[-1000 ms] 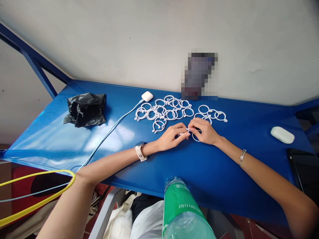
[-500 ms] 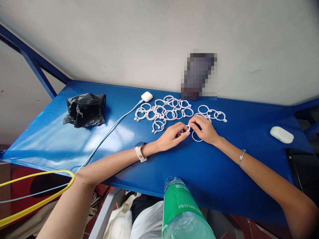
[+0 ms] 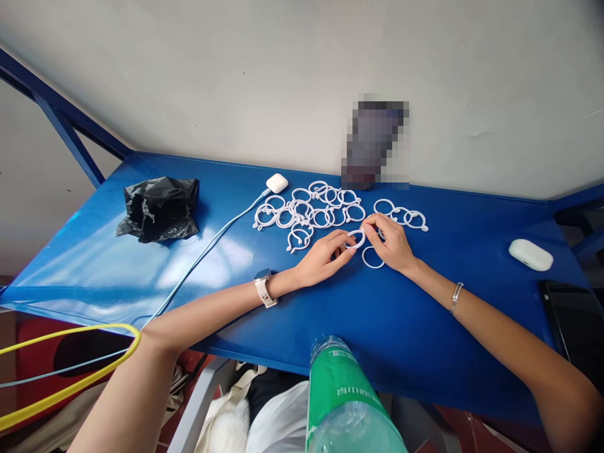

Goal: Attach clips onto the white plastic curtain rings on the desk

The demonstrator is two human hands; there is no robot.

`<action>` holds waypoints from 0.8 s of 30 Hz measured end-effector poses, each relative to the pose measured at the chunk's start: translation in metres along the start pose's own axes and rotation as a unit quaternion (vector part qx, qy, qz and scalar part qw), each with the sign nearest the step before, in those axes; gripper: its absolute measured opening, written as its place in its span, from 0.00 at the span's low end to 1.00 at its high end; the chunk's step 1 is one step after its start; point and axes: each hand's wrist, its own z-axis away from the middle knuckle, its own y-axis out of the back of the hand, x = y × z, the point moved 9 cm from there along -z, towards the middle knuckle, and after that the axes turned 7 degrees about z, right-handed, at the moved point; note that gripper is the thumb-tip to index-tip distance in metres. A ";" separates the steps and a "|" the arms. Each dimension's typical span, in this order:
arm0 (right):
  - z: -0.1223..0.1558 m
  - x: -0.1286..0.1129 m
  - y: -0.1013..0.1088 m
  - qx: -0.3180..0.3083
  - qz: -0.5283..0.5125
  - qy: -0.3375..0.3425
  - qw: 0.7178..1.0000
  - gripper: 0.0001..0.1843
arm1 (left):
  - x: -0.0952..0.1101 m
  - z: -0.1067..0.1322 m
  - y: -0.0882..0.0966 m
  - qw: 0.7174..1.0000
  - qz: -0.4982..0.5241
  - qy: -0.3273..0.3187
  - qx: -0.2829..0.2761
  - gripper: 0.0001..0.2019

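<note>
My left hand (image 3: 323,258) pinches a white curtain ring (image 3: 363,240) between thumb and fingers, low over the blue table. At the ring's upper right edge, the thumb and fingertips of my right hand (image 3: 391,244) are closed on it too. Another white ring (image 3: 372,267) lies flat just below my right hand, partly covered by it. Beyond my left hand spreads a loose pile of similar rings (image 3: 311,217), several with small eyelets showing. A smaller group of rings (image 3: 406,217) lies behind my right hand, partly hidden by it.
The blue table (image 3: 264,327) meets a pale wall. A crumpled black plastic bag (image 3: 163,211) is at left, a white case (image 3: 277,183) on a cable behind the rings. Another white case (image 3: 531,254) and a dark device (image 3: 570,321) are at right. A green-labelled bottle (image 3: 346,396) stands in front.
The held ring has shifted slightly up and to the right and now shows more of its round opening. My right hand's fingers have changed position a little at its edge.
</note>
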 end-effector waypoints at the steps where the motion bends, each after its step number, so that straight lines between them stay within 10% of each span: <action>1: 0.000 0.000 0.000 0.000 0.000 -0.002 1.000 0.10 | 0.000 0.000 0.000 1.000 -0.001 -0.002 0.001 0.14; 16: 0.001 0.006 0.004 0.021 -0.001 -0.036 0.999 0.13 | 0.003 0.001 0.000 1.000 -0.003 0.006 -0.012 0.14; 24: 0.003 0.001 0.026 0.117 -0.003 -0.033 0.993 0.13 | 0.005 0.004 0.017 0.994 0.044 -0.042 0.095 0.10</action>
